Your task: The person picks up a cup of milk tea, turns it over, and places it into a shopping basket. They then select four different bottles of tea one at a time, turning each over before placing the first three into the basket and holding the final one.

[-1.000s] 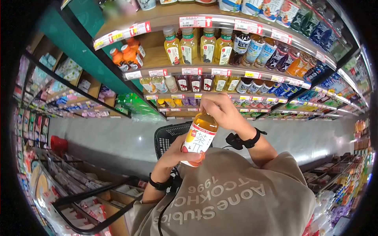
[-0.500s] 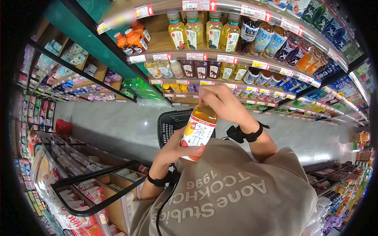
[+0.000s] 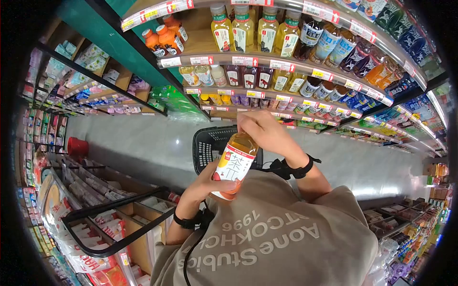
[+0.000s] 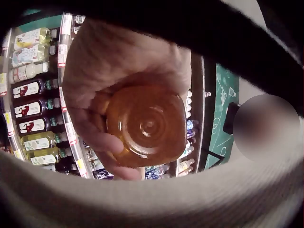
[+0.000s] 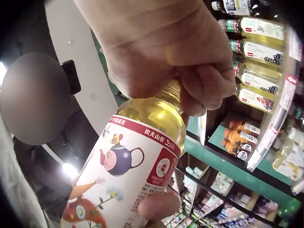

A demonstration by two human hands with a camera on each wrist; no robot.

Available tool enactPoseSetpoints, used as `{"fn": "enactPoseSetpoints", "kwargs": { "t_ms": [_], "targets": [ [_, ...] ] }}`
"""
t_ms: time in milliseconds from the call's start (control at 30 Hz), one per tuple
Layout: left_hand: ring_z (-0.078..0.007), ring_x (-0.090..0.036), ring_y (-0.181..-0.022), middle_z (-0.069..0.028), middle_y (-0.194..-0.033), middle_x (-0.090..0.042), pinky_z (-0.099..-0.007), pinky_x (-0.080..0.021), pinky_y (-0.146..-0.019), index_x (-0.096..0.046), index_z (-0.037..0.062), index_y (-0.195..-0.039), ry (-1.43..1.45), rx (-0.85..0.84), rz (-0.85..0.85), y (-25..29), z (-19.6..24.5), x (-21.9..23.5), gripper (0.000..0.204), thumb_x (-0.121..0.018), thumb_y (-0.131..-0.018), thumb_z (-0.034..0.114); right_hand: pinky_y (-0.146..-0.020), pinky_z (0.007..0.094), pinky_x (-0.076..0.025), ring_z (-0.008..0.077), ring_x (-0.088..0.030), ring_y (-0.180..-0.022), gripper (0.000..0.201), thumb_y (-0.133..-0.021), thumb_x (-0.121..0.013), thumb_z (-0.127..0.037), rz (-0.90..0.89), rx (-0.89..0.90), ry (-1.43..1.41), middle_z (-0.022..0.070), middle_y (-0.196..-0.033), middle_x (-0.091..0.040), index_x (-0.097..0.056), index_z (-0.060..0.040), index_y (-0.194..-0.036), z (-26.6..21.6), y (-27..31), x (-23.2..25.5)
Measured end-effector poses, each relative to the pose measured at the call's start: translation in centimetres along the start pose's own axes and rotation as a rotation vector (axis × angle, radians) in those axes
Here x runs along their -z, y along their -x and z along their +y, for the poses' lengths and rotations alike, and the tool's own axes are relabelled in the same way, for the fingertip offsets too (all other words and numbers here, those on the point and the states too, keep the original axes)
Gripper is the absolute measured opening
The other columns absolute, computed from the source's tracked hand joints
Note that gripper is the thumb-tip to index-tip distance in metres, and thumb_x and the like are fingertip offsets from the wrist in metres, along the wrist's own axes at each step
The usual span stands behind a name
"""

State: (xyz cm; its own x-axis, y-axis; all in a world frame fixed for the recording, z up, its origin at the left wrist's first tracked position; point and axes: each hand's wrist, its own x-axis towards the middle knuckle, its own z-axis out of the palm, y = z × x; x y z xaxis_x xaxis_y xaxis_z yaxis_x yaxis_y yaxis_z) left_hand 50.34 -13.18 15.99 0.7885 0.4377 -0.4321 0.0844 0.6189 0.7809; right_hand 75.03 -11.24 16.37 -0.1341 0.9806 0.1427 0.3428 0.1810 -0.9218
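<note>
From where I stand, the person's two hands are near each other on one bottle (image 3: 233,167): the left hand (image 3: 202,183) has fingers and thumb wrapped round its lower body, and the right hand (image 3: 267,133) is curled over its top. The bottle, amber with a white fruit label, is tilted in front of the shirt (image 3: 272,229), neck toward 1 o'clock, base toward 7. How far has this got? The bottle is up, with both grips in place; it hasn't been set down or let go of. The right hand's fingers hide the cap, so I can't tell whether it's sealed, loose or off, and I'd judge anything about it unsettled. Just beyond the left hand, toward 11 o'clock, is a black mesh basket (image 3: 202,136), and the bottle is not in it. A black handle loop (image 3: 102,252) juts out at 8 o'clock, with a red tub (image 3: 77,148) further off at 9. At 12 o'clock rise the drink shelves: pale yellow bottles (image 3: 243,33) on an upper tier, small orange bottles (image 3: 169,40) toward 11. Compared with a second ago, both hands keep the same hold; the bottle sits slightly further toward 9 o'clock in the head view, and the basket and lower shelves have shifted toward 12, apparently as the head moved.
</note>
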Motion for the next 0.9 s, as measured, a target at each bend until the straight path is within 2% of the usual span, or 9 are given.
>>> {"fn": "enactPoseSetpoints", "kwargs": {
  "t_ms": [167,267,367,500,567,633,667,800,900],
  "targets": [
    [-0.0130,-0.064,-0.084,-0.0043,-0.100,-0.067,-0.0283,-0.052,-0.077,-0.060,0.0009,-0.120,0.075,0.094,0.015,1.0,-1.0,1.3,0.049,-0.078,-0.080,0.024,-0.066,0.0467,-0.045,0.0413,-0.057,-0.069,0.034,-0.097,-0.049,-0.028,-0.037,-0.135,-0.068,0.0228,-0.076,-0.061,-0.060,0.0027,-0.086,1.9,0.0,-2.5],
    [-0.0129,-0.064,-0.084,-0.0044,-0.100,-0.067,-0.0287,-0.052,-0.076,-0.059,0.0006,-0.121,0.074,0.087,0.016,0.9,-2.4,2.6,0.051,-0.078,-0.081,0.024,-0.067,0.0466,-0.045,0.0402,-0.057,-0.069,0.034,-0.097,-0.049,-0.027,-0.071,-0.162,-0.100,0.0218,-0.077,-0.063,-0.061,0.0027,-0.087,2.6,-0.2,-3.4],
    [-0.0123,-0.064,-0.081,-0.0050,-0.099,-0.067,-0.0278,-0.052,-0.072,-0.056,0.0004,-0.125,-0.042,0.057,0.076,1.0,-1.2,2.6,0.055,-0.079,-0.081,0.022,-0.063,0.0331,-0.044,0.0164,-0.055,-0.067,0.032,-0.098,-0.048,-0.021,-0.101,-0.131,-0.163,0.0088,-0.072,-0.058,-0.060,0.0015,-0.080,3.4,-1.0,-4.4],
    [-0.0111,-0.064,-0.077,-0.0063,-0.100,-0.067,-0.0266,-0.052,-0.069,-0.051,0.0002,-0.133,-0.308,0.026,0.197,2.6,0.4,3.2,0.064,-0.081,-0.080,0.020,-0.064,0.0255,-0.043,0.0072,-0.054,-0.076,0.024,-0.101,-0.058,-0.026,-0.192,-0.224,-0.380,-0.0007,-0.088,-0.064,-0.065,-0.0025,-0.098,4.0,-1.8,-5.1],
    [-0.0100,-0.063,-0.078,-0.0075,-0.102,-0.068,-0.0275,-0.053,-0.070,-0.047,-0.0001,-0.140,-0.374,0.072,0.189,4.1,0.9,4.4,0.072,-0.082,-0.079,0.019,-0.063,0.0235,-0.043,0.0063,-0.053,-0.080,0.026,-0.100,-0.061,-0.028,-0.163,-0.164,-0.452,-0.0001,-0.096,-0.063,-0.063,-0.0034,-0.108,2.2,-1.8,-5.3],
    [-0.0097,-0.063,-0.083,-0.0071,-0.103,-0.068,-0.0276,-0.053,-0.072,-0.046,-0.0006,-0.141,-0.473,-0.097,0.211,5.8,1.1,5.2,0.074,-0.082,-0.079,0.018,-0.063,0.0218,-0.043,0.0069,-0.054,-0.086,0.039,-0.097,-0.066,-0.032,-0.169,-0.130,-0.558,0.0027,-0.110,-0.061,-0.057,-0.0039,-0.123,1.1,-1.9,-5.7],
    [-0.0096,-0.063,-0.085,-0.0070,-0.104,-0.068,-0.0277,-0.053,-0.074,-0.046,-0.0008,-0.142,-0.529,-0.176,0.222,6.6,1.5,5.8,0.074,-0.082,-0.079,0.017,-0.056,0.0204,-0.043,0.0047,-0.055,-0.075,0.032,-0.098,-0.068,-0.021,-0.124,-0.031,-0.650,0.0012,-0.099,-0.061,-0.057,-0.0052,-0.123,0.6,-2.1,-6.4],
    [-0.0111,-0.063,-0.096,-0.0071,-0.110,-0.067,-0.0307,-0.054,-0.083,-0.046,-0.0016,-0.141,-0.182,-0.221,0.259,9.8,2.1,6.6,0.069,-0.079,-0.081,0.009,-0.069,0.0235,-0.049,0.0101,-0.061,-0.084,0.050,-0.090,-0.077,-0.018,-0.218,0.084,-0.710,0.0049,-0.121,-0.057,-0.051,-0.0062,-0.132,-1.1,-2.7,-8.3],
    [-0.0180,-0.068,-0.097,-0.0127,-0.111,-0.069,-0.0343,-0.056,-0.086,-0.046,-0.0025,-0.139,0.041,-0.418,0.240,11.2,2.0,7.0,0.071,-0.080,-0.078,0.011,-0.070,0.0266,-0.048,0.0111,-0.058,-0.080,0.042,-0.085,-0.083,-0.022,-0.313,0.057,-0.530,0.0042,-0.103,-0.062,-0.061,-0.0021,-0.115,-2.6,-2.1,-9.0]
  ]
}}
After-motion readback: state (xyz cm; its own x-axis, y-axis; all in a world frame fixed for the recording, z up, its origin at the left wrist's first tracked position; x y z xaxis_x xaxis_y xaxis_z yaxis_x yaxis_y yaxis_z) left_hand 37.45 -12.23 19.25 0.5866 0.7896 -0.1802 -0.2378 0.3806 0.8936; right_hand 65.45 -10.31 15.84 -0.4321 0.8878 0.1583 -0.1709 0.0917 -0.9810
